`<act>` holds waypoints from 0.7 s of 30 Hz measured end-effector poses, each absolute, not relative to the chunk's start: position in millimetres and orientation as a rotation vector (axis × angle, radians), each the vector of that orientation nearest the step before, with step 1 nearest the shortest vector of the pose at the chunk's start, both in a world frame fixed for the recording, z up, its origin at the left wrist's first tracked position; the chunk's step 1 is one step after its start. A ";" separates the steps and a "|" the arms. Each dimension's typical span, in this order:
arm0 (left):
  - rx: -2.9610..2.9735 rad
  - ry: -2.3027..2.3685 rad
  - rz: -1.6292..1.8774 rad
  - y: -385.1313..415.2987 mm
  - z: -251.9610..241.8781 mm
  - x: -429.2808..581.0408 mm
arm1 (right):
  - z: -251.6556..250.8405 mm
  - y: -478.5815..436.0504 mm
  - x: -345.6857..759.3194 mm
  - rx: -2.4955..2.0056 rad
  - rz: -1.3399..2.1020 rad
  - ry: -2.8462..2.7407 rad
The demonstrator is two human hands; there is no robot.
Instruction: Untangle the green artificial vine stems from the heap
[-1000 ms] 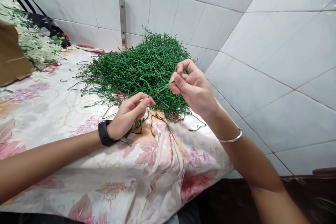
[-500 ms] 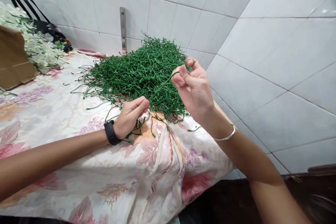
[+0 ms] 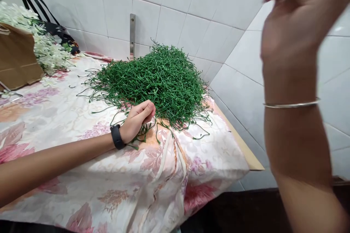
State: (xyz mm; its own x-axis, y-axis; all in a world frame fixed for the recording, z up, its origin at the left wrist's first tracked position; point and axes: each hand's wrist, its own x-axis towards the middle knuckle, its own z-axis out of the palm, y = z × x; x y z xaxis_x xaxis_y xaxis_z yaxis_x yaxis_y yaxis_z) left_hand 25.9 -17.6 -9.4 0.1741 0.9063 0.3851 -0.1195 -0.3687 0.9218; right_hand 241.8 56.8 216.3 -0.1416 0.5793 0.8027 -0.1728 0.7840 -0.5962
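A heap of thin green artificial flower stems point(image 3: 164, 80) lies on the flowered cloth. At its near edge, my left hand point(image 3: 139, 118) is closed in a fist, thumb on top. A green stem shows from this grip, though most of what is inside is hidden by the fingers. Several loose stems lie under and beside the fist. My right hand point(image 3: 300, 14) is raised high at the upper right, away from the heap. It is smeared by motion and partly cut off by the frame, so its fingers cannot be read.
White artificial flowers point(image 3: 50, 52) and a brown cardboard piece point(image 3: 18, 56) stand at the left, with a black bag point(image 3: 57, 32) behind. A metal strip point(image 3: 132, 34) is fixed to the tiled wall. The table's wooden edge point(image 3: 246, 151) shows at the right.
My right hand has moved from beside the heap, where it pinched a green stem, up to the upper right. My left fist has stayed nearly in place. The view has shifted slightly.
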 end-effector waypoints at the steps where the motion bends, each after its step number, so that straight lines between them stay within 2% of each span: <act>1: 1.496 0.774 1.380 -17.4 -9.3 26.4 | 208.3 64.2 238.3 -0.256 0.497 -1.590; 3: 1.471 0.742 1.396 -17.3 -9.2 26.5 | 176.3 81.5 227.3 -0.301 0.310 -1.672; 7: 1.456 0.632 1.466 -17.3 -7.5 22.8 | 96.3 114.2 212.8 -0.815 0.093 -2.084; 11: 1.439 0.555 1.532 -14.4 -5.1 17.0 | 67.5 116.1 215.6 -1.003 -0.207 -2.171; 16: 1.365 0.642 1.583 -8.2 -4.9 13.4 | 78.8 71.5 206.8 -0.804 -0.020 -2.101; 21: 1.408 0.638 1.599 -6.3 -3.9 12.4 | 57.4 24.6 185.9 -0.705 0.175 -2.324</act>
State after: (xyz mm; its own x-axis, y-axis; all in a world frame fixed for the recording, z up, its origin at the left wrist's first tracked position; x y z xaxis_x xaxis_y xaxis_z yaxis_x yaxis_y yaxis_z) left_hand 12.4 -6.3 -3.9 0.0371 0.8630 0.5039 -0.2793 -0.4752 0.8344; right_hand 185.9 24.6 57.4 -0.6131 0.5334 0.5828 0.4399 0.8432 -0.3090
